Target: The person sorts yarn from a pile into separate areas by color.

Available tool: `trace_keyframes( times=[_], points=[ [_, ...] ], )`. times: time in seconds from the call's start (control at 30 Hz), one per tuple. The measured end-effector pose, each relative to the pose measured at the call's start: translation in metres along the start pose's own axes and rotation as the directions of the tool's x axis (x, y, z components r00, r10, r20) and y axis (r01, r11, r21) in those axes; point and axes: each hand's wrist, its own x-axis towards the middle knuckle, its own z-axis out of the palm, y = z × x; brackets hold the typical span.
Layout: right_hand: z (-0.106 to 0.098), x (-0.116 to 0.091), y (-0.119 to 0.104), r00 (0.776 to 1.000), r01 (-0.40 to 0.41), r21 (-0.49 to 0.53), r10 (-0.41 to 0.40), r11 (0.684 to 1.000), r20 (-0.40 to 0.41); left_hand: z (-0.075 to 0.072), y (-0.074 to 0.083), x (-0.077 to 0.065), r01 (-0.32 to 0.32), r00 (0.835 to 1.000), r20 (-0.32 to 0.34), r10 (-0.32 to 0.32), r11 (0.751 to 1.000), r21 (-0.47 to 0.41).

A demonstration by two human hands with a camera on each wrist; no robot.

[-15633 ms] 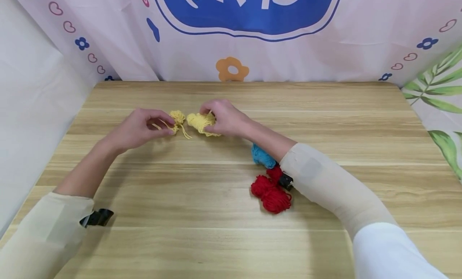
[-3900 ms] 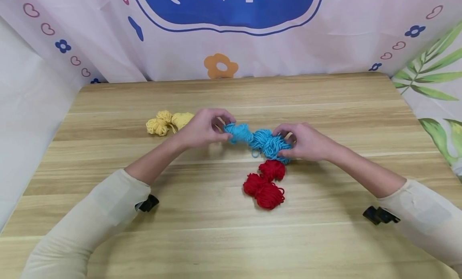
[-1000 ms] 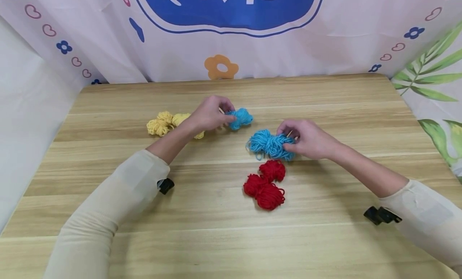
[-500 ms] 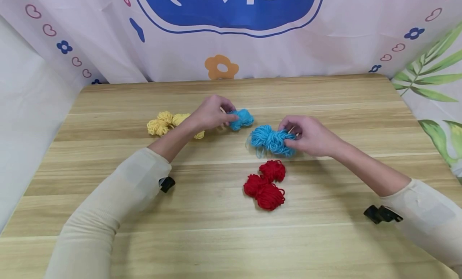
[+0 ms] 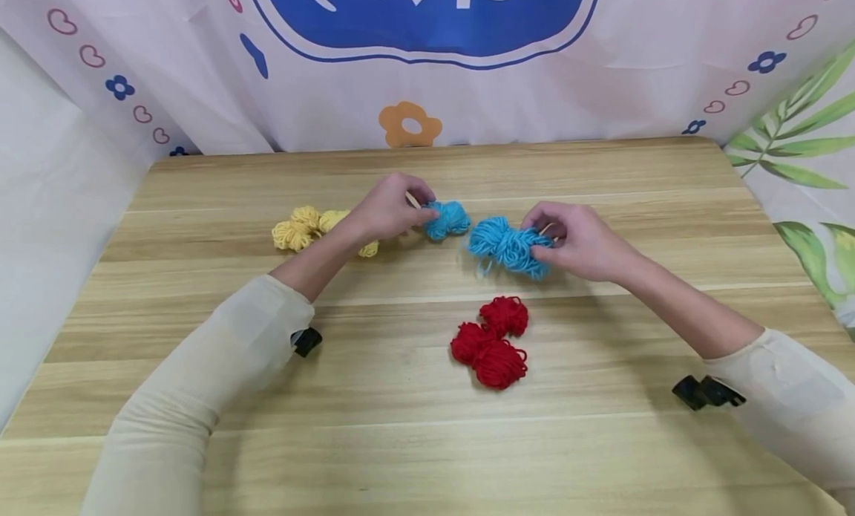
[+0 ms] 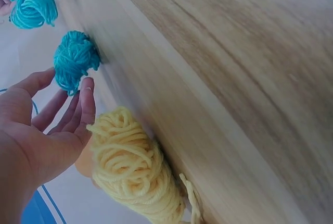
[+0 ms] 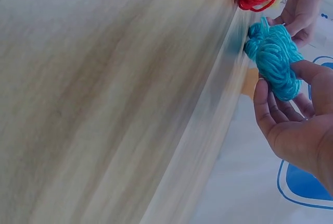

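In the head view my left hand pinches the left end of a small blue yarn bundle, which lies on the table. The left wrist view shows thumb and fingertips at the edge of this small blue bundle. A larger blue yarn skein, tied in at its middle, is held by its right end in my right hand. It hangs slightly above the wood, a narrow gap from the small bundle. Thumb and fingers grip the larger skein from both sides in the right wrist view.
Red yarn bundles lie together on the table, nearer the body than the blue ones. Yellow yarn bundles sit at the left, partly hidden behind the left forearm. A printed cloth hangs behind the table's far edge.
Over the last second my right hand has lifted the larger blue skein off the table and moved it away from the red yarn. My left hand and the small blue bundle have barely moved.
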Motion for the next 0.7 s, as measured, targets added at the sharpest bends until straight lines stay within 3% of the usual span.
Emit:
trace_keyframes(
  times=[0.7],
  points=[
    [-0.006, 0.01, 0.007, 0.996, -0.048, 0.11, 0.056, 0.993, -0.073, -0.007, 0.004, -0.018, -0.068, 0.997, -0.035, 0.068, 0.998, -0.003]
  ],
)
